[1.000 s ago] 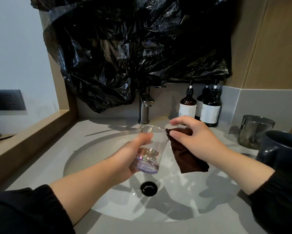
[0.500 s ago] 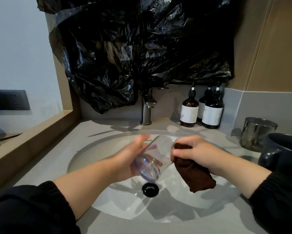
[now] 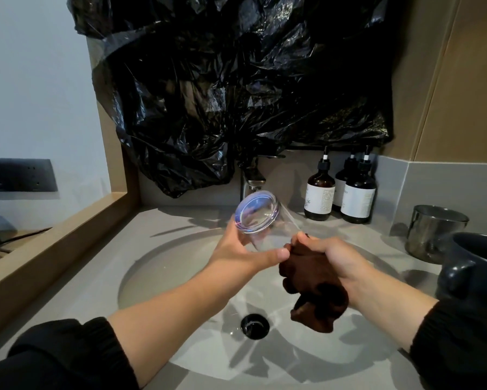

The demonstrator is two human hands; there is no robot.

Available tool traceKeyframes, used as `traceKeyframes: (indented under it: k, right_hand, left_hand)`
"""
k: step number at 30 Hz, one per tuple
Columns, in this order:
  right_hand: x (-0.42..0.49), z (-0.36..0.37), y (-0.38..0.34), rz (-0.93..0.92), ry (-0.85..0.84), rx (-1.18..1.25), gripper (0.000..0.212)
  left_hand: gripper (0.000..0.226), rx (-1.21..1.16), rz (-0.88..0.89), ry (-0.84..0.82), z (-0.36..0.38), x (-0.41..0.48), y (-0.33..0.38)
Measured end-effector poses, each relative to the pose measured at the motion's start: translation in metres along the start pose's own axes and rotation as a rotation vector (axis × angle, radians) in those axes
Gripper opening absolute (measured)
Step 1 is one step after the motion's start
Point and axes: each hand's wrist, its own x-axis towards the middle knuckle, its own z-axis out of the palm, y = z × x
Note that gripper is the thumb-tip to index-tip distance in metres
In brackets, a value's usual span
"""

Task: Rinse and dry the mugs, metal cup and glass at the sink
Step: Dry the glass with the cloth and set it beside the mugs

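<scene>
The left hand (image 3: 245,254) held the glass (image 3: 257,218) above the sink (image 3: 166,277), in front of the faucet (image 3: 250,181). The thumb lay along the lower side of the glass and the other fingers were curled round its far side, so the grip was closed on it. The glass was tilted: its thick base pointed up and to the left, toward the camera, and its mouth pointed down to the right.

The right hand (image 3: 335,257) was at that mouth. Its fingers were closed in a fist round a brown cloth (image 3: 315,291). The upper part of the cloth met the rim of the glass; how far it went inside, I could not tell. The rest of the cloth hung down below the hand, over the basin and to the right of the drain (image 3: 255,326).

On the counter to the right stood a metal cup (image 3: 433,232), and nearer to the camera a dark mug (image 3: 478,266), both upright and close to each other. Behind the sink, right of the faucet, three pump bottles (image 3: 319,195) stood together. A black plastic bag (image 3: 236,94) covered the wall above the faucet. Both sleeves were black.
</scene>
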Motion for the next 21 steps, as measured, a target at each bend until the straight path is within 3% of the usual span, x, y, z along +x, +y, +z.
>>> traceKeyframes:
  k: [4,8,11,14,16,21]
  right_hand:
    - [0.005,0.005,0.007,0.046,-0.103,-0.033,0.020]
    - [0.010,-0.002,0.008,0.111,0.136,-0.257,0.029]
    - [0.005,-0.010,0.000,0.106,0.293,-0.315,0.025]
    - [-0.003,-0.014,-0.021,-0.044,0.346,-0.248,0.019]
    - [-0.005,-0.011,-0.029,-0.200,0.355,-0.307,0.007]
    - [-0.014,0.007,-0.018,-0.553,0.297,-0.975,0.020]
  left_hand:
    - [0.087,-0.051,0.052,0.150,-0.002,0.003,0.000]
    - [0.057,0.113,0.047,0.259,-0.005,0.002,0.005]
    - [0.053,0.369,0.057,0.186,-0.011,0.001,0.008]
    - [0.063,0.679,0.026,0.054,-0.009,-0.005,0.012]
    - [0.076,0.762,0.018,-0.028,-0.004,-0.008,0.009]
    - [0.063,0.785,0.047,-0.134,0.002,-0.009,-0.003]
